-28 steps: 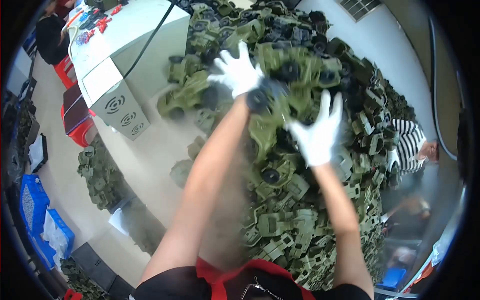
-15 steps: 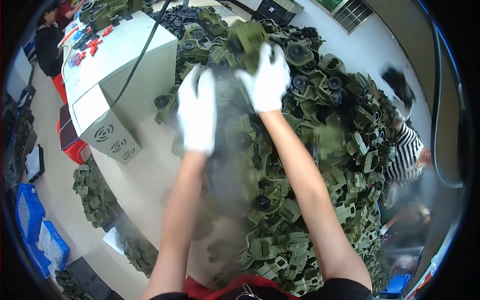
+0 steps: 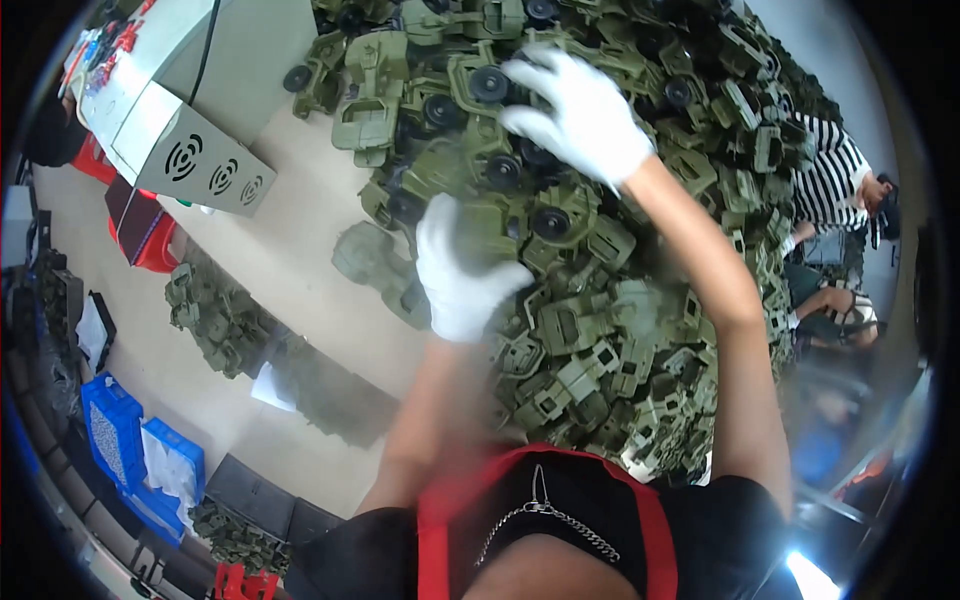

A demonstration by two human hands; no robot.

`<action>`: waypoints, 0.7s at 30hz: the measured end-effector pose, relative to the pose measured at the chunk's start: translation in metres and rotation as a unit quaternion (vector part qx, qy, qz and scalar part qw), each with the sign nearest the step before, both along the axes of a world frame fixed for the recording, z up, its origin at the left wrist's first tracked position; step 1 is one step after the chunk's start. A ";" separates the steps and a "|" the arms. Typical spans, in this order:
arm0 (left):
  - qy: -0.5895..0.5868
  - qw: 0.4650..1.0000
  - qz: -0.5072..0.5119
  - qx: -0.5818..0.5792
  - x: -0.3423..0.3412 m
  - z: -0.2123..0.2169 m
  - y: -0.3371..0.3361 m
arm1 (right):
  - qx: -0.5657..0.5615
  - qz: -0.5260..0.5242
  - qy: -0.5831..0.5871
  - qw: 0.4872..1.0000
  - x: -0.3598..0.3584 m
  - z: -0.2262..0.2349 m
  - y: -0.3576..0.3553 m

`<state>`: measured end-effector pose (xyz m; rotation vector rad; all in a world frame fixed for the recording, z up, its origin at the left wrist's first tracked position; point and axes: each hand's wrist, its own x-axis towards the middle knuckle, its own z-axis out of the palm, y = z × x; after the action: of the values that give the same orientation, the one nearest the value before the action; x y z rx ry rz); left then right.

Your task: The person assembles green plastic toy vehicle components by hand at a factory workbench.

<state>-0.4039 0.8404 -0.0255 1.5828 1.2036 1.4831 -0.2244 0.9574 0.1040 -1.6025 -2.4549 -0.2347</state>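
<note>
A large heap of olive-green plastic toy vehicles and body parts, some with black wheels, lies beneath both hands. My left hand (image 3: 460,275), in a white glove, is at the heap's left side with thumb and fingers apart. Just beyond its fingers is a green toy vehicle (image 3: 490,225), slightly blurred; whether the fingertips touch it I cannot tell. My right hand (image 3: 580,115), also gloved, is farther out with its fingers spread and nothing in its grasp. Close to its fingertips sits a black wheel (image 3: 489,85) on another green vehicle.
A pale workbench (image 3: 262,60) and a white box with curved slots (image 3: 215,165) stand at the far left. More green parts (image 3: 215,320) and blue crates (image 3: 112,415) lie on the left floor. A person in a striped top (image 3: 832,170) is at the heap's right side.
The view has shifted nearer to me. My hands have moved apart, with the left lower and the right to the right. The green vehicle near my right hand is out of its grasp.
</note>
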 end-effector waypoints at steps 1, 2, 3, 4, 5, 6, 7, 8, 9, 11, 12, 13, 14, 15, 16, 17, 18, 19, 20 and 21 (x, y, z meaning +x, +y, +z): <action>0.062 0.998 -0.018 0.001 0.004 0.006 -0.010 | -0.020 -0.032 0.017 0.999 0.016 0.005 -0.034; 0.122 0.992 -0.037 0.005 0.009 0.014 -0.020 | -0.024 -0.069 0.031 0.997 0.026 0.015 -0.069; 0.152 0.986 -0.052 -0.053 0.016 0.024 -0.026 | -0.010 -0.101 0.042 0.994 0.039 0.020 -0.102; 0.106 0.991 -0.051 -0.064 0.022 0.025 -0.026 | 0.003 -0.139 0.020 0.990 0.043 0.027 -0.133; 0.124 0.989 -0.052 -0.064 0.025 0.032 -0.024 | 0.009 -0.157 0.015 0.987 0.052 0.027 -0.159; 0.147 0.986 -0.048 -0.068 0.022 0.036 -0.022 | 0.012 -0.171 0.014 0.985 0.056 0.025 -0.182; 0.119 0.992 -0.040 -0.013 0.019 0.034 -0.016 | 0.010 -0.181 0.014 0.983 0.058 0.030 -0.205; 0.124 0.992 -0.015 0.019 0.017 0.034 -0.013 | -0.007 -0.224 0.029 0.974 0.060 0.035 -0.227; 0.097 0.995 -0.023 0.015 0.020 0.037 -0.005 | -0.020 -0.272 0.042 0.961 0.067 0.037 -0.245; 0.030 0.999 -0.006 0.016 0.023 0.080 0.034 | -0.038 -0.328 0.089 0.940 0.072 0.040 -0.279; -0.105 0.990 -0.075 -0.051 0.019 0.093 0.074 | -0.057 -0.368 0.132 0.919 0.066 0.043 -0.292; -0.202 0.968 -0.137 0.061 0.023 0.134 0.108 | -0.098 -0.410 0.211 0.882 0.058 0.044 -0.297; -0.147 0.984 -0.094 0.031 0.027 0.159 0.151 | -0.098 -0.408 0.215 0.882 0.052 0.041 -0.297; -0.086 0.995 -0.041 0.008 0.014 0.178 0.189 | -0.081 -0.375 0.207 0.900 0.040 0.041 -0.292; -0.135 0.989 -0.058 -0.002 0.015 0.174 0.215 | -0.063 -0.349 0.192 0.915 0.034 0.038 -0.288; -0.012 0.995 -0.090 -0.038 0.020 0.173 0.199 | -0.076 -0.362 0.220 0.903 0.030 0.033 -0.282; 0.114 0.985 -0.114 -0.069 0.014 0.177 0.173 | -0.092 -0.346 0.232 0.904 0.027 0.028 -0.268; 0.270 0.958 -0.099 0.011 0.023 0.151 0.148 | -0.153 -0.386 0.306 0.857 0.021 0.030 -0.249; 0.423 0.899 -0.067 0.093 0.022 0.125 0.123 | -0.145 -0.379 0.280 0.870 0.020 0.017 -0.227; 0.522 0.840 -0.144 0.038 0.018 0.110 0.104 | -0.185 -0.388 0.348 0.833 0.022 -0.001 -0.202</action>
<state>-0.3861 0.9447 0.0849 2.6154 1.3250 0.3887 -0.2024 0.7558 0.1026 -2.2440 -1.2611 0.6499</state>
